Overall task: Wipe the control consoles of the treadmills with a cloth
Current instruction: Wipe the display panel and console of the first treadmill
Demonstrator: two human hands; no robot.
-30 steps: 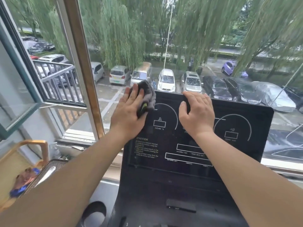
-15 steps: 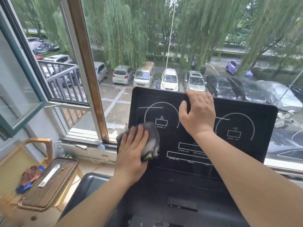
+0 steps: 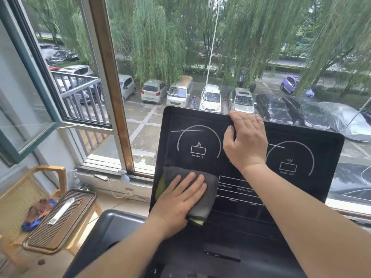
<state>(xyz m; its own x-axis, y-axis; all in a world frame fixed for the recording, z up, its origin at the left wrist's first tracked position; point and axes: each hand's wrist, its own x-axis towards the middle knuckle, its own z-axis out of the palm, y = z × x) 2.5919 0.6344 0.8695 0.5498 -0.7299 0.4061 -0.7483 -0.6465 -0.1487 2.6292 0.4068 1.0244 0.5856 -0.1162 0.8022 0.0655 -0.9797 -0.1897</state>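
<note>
Cloth [image 3: 202, 194] now lies flattened against the lower left corner of the treadmill console [image 3: 313, 157], covering the caution text beside the left edge. A second ago it was bunched at the top left corner of the panel, and half a second ago it had come partway down the left side, so the stroke has run top to bottom along that edge. The left hand [image 3: 178, 201] presses it flat with fingers spread and extended, palm down on the fabric, rather than pinched around it. The right hand [image 3: 246, 141] has stayed put through all three views: fingers curled over the top rim of the console near its middle, thumb on the face, bracing the panel.

Judging from this, the left column of the display has had one pass, while the incline dial, the central readout boxes and the speed dial on the right look not yet covered. The likely next move is a sweep rightward along the bottom row, and the bracing hand would need to shift before the middle can be wiped.
</note>
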